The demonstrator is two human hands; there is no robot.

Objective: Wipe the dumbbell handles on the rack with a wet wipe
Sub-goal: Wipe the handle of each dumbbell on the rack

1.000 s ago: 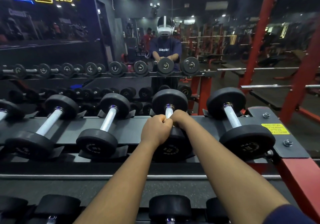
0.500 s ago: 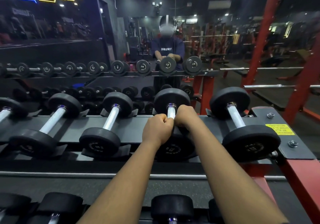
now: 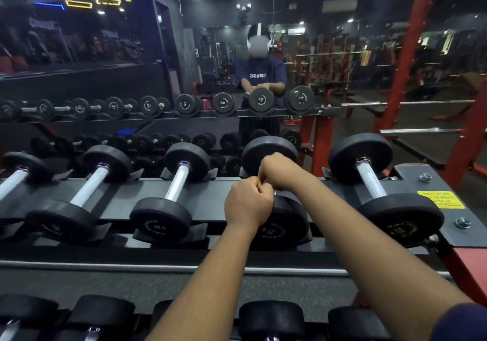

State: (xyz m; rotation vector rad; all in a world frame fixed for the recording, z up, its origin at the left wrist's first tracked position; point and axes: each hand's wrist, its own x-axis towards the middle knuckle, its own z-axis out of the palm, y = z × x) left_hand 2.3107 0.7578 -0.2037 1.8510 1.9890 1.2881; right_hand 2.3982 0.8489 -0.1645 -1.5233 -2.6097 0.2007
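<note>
1. The left hand and right hand are fists, side by side, curled round the handle of one dumbbell. It lies on the rack's top row, second from the right end.
2. Done well, I judge, the wipe wraps fully round the handle and twists while sliding from head to head.
3. The fists cover the handle and the wipe, so I cannot tell which hand holds the wipe.
4. The lower row is cut off.

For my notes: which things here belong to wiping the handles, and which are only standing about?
Job: left hand, right hand, the dumbbell they grip, other handles, rack; wipe not visible.
Only about: yellow sticker, red frame, mirror.
</note>
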